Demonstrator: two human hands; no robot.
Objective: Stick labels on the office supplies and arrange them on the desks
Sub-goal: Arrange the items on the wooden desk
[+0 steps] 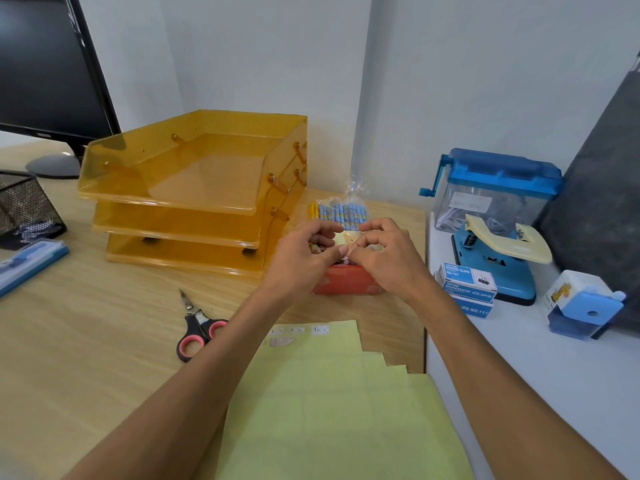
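My left hand and my right hand meet above a red box on the wooden desk. Together they pinch a small pale yellow label piece between thumbs and fingertips. Below my forearms lies a yellow-green label sheet with its top right part cut away in steps. A few small white labels lie at its top edge. Behind my hands lies a clear bag of blue and yellow items.
An orange three-tier paper tray stands to the left, scissors lie in front of it. On the white desk to the right are binder clip boxes, a blue hole punch, a blue shredder and a pencil sharpener. A monitor stands far left.
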